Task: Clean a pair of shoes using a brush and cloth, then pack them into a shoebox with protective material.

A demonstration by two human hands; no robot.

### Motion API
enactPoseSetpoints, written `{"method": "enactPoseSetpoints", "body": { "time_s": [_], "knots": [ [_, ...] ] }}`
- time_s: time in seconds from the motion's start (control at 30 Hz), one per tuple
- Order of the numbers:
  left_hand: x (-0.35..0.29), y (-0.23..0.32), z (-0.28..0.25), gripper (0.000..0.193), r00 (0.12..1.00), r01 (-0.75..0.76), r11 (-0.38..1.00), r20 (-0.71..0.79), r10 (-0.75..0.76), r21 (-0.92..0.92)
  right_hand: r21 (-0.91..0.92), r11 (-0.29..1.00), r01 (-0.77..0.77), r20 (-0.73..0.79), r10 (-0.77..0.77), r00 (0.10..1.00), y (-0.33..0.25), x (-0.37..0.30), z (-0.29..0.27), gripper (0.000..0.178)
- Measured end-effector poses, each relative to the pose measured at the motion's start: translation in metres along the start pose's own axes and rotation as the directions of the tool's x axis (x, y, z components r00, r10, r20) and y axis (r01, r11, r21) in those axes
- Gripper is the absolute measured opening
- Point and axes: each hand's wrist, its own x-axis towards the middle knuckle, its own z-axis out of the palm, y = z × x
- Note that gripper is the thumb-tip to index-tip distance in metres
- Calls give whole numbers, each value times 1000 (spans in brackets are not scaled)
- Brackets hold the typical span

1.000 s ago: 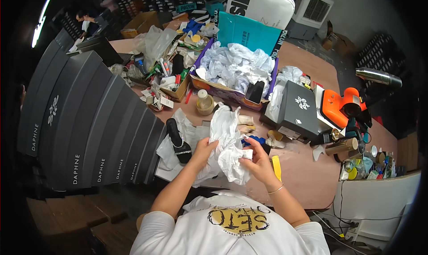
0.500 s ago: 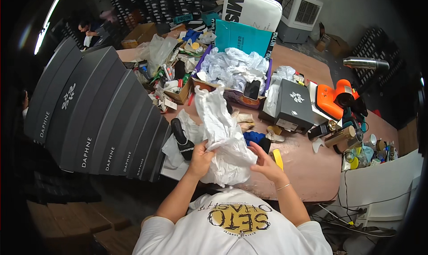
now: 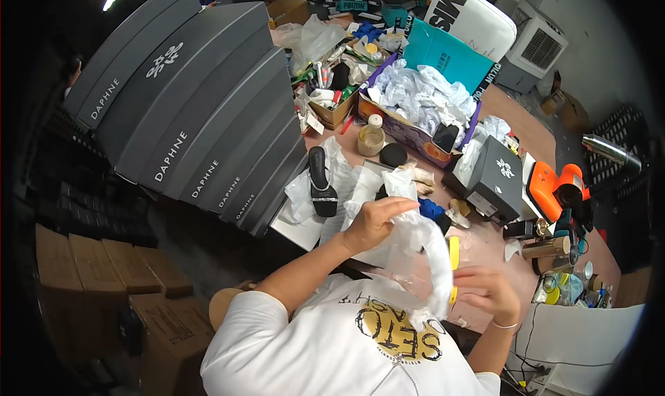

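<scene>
White tissue paper (image 3: 438,257) hangs loosely bent between my hands in front of my shirt. My left hand (image 3: 377,224) is closed on its upper end. Fingers stretched toward the paper's right edge, my right hand (image 3: 488,292) is open, and contact with the paper is unclear. A yellow object (image 3: 454,252) lies on the table just behind the paper, partly covered by it. Left of my left hand, a black sandal (image 3: 322,183) with a shiny strap rests on more white tissue (image 3: 299,196) over an open white box or lid (image 3: 294,231).
Dark grey shoeboxes (image 3: 201,112) rise in a stack at left. Behind my hands stand a jar (image 3: 371,140) and a purple-edged box (image 3: 398,136) of crumpled paper. At right are a grey shoebox (image 3: 497,181), an orange device (image 3: 544,190) and a gold cylinder (image 3: 547,248).
My left hand has moved right and up with the tissue paper, and my right hand right and down. The view has shifted leftward. The jar, formerly behind the paper, now shows.
</scene>
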Motion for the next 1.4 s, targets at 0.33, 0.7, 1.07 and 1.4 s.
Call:
{"method": "enactPoseSetpoints", "body": {
  "time_s": [0.33,0.7,1.07,1.4],
  "knots": [
    [43,51,29,47,981,175,975,111,-160,-140,494,861,-121,-444,370,816,44,69,39,44],
    [5,-12,43,50,714,617,768,531,-456,-172,-282,896,-344,-699,54,713,42,93,39,30],
    [-27,-34,71,21,678,721,432,424,-601,-542,-405,837,-367,-648,21,762,41,69,66,48],
    [-47,-36,78,40,578,662,-399,771,-267,-634,-645,716,-267,-286,98,953,27,36,68,44]
  ]
}}
